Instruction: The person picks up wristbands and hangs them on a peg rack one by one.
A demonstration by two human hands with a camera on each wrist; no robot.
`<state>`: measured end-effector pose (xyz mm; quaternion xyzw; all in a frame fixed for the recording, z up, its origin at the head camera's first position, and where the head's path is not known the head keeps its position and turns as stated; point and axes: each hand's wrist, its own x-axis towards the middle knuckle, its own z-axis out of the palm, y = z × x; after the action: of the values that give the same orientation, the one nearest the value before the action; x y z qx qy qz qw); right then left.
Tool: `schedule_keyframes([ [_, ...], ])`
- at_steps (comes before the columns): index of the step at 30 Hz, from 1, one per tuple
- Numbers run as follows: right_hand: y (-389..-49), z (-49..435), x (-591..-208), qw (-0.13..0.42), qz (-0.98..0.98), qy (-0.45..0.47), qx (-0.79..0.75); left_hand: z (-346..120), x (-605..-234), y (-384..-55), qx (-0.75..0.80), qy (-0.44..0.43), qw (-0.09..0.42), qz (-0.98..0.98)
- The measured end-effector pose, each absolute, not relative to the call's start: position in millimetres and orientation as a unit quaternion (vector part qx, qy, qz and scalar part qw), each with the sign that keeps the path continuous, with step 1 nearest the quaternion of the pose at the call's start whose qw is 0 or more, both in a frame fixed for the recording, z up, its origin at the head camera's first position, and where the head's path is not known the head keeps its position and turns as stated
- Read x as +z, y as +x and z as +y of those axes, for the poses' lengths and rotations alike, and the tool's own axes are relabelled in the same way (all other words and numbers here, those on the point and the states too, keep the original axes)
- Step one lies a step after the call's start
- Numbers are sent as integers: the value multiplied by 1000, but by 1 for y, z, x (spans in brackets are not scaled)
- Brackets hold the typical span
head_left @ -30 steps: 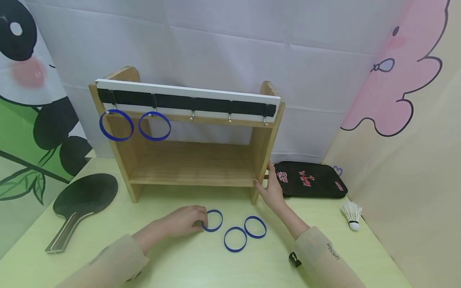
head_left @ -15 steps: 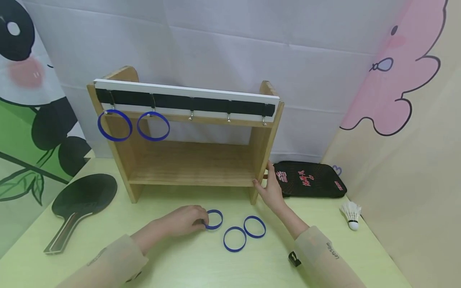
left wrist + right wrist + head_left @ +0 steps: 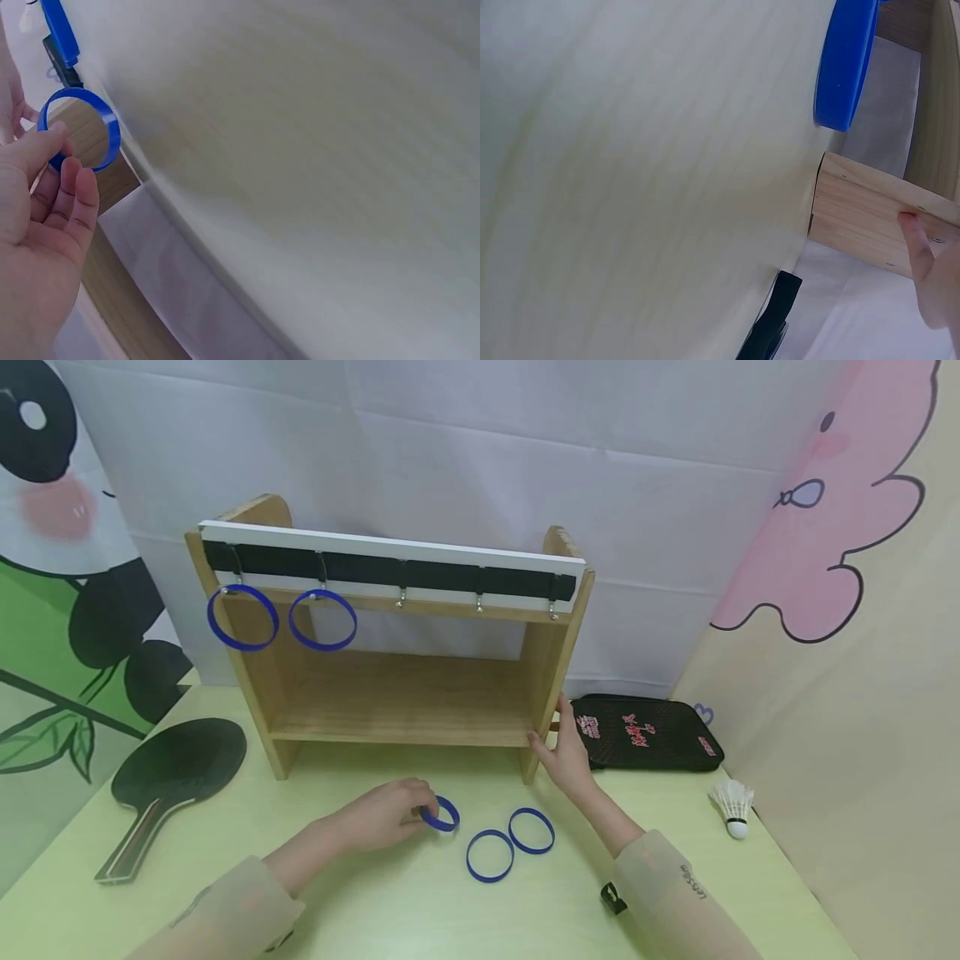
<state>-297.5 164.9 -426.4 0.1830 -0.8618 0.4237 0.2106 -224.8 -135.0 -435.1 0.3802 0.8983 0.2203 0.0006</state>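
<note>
My left hand pinches a thin blue ring between thumb and fingers, tilted close over the tabletop. At the right side of a wooden shelf, my right hand grips the side panel, its thumb on the front edge. Across the shelf's top runs a white rail with a black strip and several metal hooks. One blue ring hangs from the leftmost hook, and another hanging ring is on the hook beside it. Two loose rings, a nearer one and a farther one, lie on the table.
On the left of the table lies a black table tennis paddle. Behind my right hand is a black zip case. A white shuttlecock lies near the right edge, and a small black clip-like object is by the right sleeve.
The ring at my left hand lay flat on the table; now it is tilted up in my fingers, and that hand has risen slightly. My right hand stays on the panel.
</note>
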Motion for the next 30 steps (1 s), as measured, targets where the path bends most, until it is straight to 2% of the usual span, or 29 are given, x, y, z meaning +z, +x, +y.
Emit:
schedule_keyframes([
  [21,-299,165,-429,206,-862,179,427,-141,-395,-208,252,341,-38,905],
  [30,-299,165,-428,209,-858,182,432,-144,-377,-205,260,335,-81,902],
])
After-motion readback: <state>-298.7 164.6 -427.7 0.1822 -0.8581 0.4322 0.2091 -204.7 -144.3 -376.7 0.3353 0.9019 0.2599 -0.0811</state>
